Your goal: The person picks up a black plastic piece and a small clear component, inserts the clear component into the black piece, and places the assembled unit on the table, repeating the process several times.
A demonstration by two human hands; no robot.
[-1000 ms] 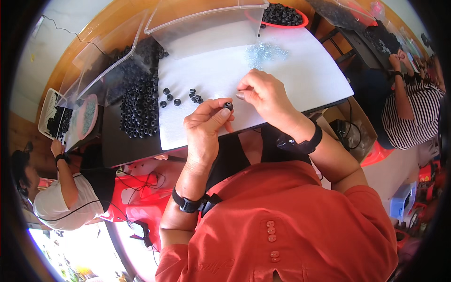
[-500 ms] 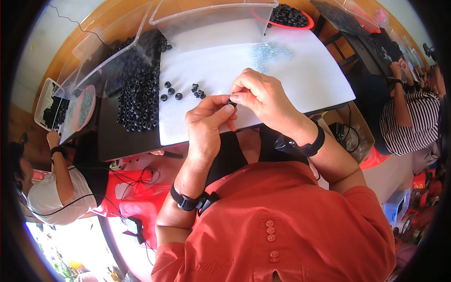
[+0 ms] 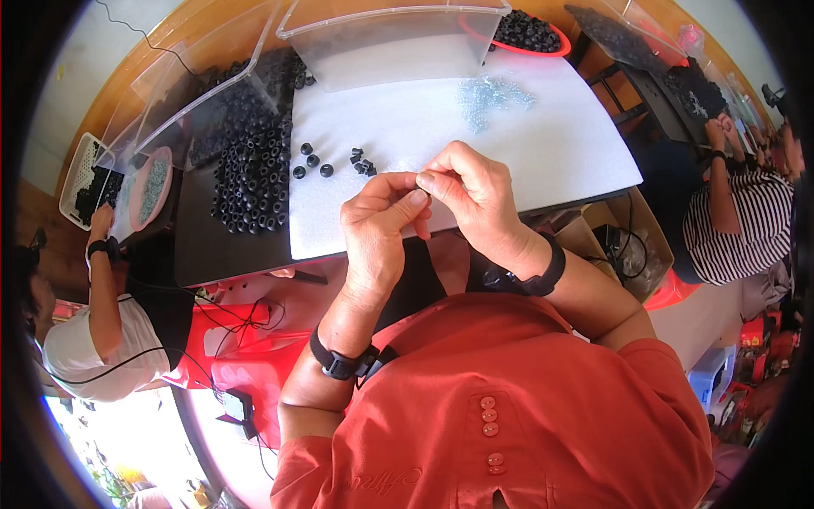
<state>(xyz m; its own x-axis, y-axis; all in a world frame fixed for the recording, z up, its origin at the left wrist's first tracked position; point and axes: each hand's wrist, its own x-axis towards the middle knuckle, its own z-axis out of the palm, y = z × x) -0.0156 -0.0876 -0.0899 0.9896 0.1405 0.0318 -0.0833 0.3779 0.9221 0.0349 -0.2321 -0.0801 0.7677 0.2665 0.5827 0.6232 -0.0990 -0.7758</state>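
My left hand (image 3: pixel 378 222) and my right hand (image 3: pixel 476 193) meet at the fingertips over the front edge of the white-covered table (image 3: pixel 560 153). Thumb and forefinger of the left hand close on a small black part, mostly hidden by the fingers. The right thumb and forefinger are pinched together against it; whatever they grip is too small to make out. Just beyond my left hand lie several small black spool-shaped pieces (image 3: pixel 362 163) and several round black parts (image 3: pixel 313 160). A scatter of tiny clear bluish pieces (image 3: pixel 490 95) lies farther back.
Many black ring-shaped parts (image 3: pixel 248 191) spill from a tipped clear bin (image 3: pixel 199 106) at left. Another clear bin (image 3: pixel 381 59) stands at the back beside a red tray (image 3: pixel 563 41) of black parts. Co-workers sit left and right; an open cardboard box (image 3: pixel 585 233) is below the table's right side.
The black part between my fingertips shows less than before. My right hand has shifted slightly, its fingers now more over the part. The pinch of my left hand stays nearly the same.
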